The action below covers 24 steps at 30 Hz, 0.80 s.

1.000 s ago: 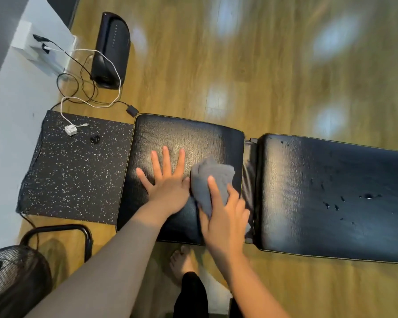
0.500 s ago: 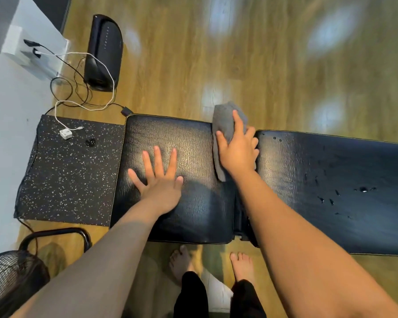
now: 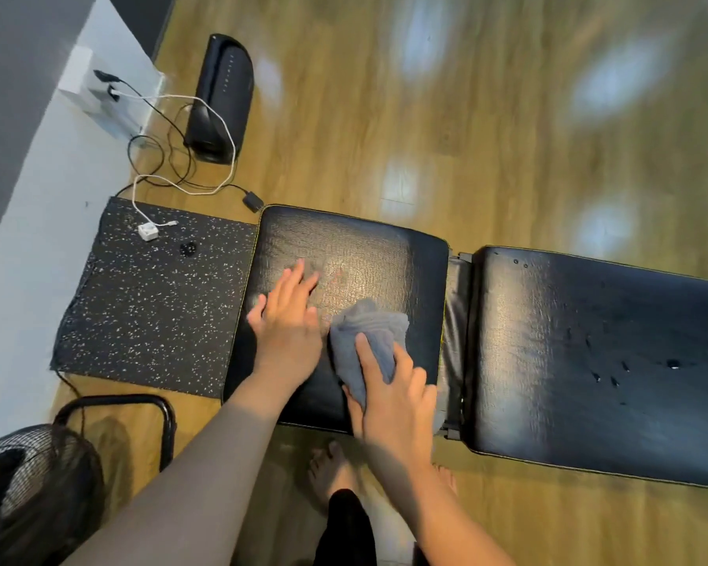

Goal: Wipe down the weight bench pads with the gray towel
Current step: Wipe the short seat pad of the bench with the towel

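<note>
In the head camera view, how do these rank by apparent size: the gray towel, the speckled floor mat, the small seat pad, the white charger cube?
1. Small seat pad and speckled floor mat: look similar, unsure.
2. Gray towel, partly hidden by the right hand.
3. White charger cube.

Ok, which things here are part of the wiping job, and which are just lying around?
Part of the job:
- crumpled gray towel under the right hand
- small square black vinyl seat pad, left hand resting on it
- long black vinyl back pad, spotted with droplets

Lying about:
- speckled black rubber mat
- white charger cable
- black upright device
- black mesh fan
</note>
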Each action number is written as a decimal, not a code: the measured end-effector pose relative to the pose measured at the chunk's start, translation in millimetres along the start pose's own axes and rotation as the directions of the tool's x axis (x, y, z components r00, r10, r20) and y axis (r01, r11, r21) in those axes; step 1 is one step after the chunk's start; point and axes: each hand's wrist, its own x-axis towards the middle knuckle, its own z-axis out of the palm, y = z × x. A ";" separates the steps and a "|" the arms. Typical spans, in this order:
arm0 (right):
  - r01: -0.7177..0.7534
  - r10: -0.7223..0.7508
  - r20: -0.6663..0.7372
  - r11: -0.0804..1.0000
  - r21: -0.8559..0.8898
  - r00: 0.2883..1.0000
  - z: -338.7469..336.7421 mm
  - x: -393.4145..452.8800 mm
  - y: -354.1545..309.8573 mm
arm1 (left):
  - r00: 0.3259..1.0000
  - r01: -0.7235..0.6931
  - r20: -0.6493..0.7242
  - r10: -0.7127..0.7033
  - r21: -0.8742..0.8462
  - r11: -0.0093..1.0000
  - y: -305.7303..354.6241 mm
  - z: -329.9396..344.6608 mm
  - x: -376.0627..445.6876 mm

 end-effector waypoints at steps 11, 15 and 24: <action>-0.021 0.020 -0.074 1.000 -0.016 0.997 -33.4 179.3 -14.1 | 0.797 0.571 0.035 -0.603 -0.367 0.734 -67.9 -10.0 -40.7; -0.012 0.001 -0.141 0.997 -0.076 0.990 -24.6 146.2 -46.9 | 0.725 0.641 0.120 -0.678 -0.476 0.602 -70.8 -10.8 -35.3; 0.409 -0.409 0.018 0.912 -0.006 0.912 23.9 -0.9 -91.7 | 0.712 0.485 0.465 -0.527 -0.868 -0.110 -86.2 -26.7 -40.7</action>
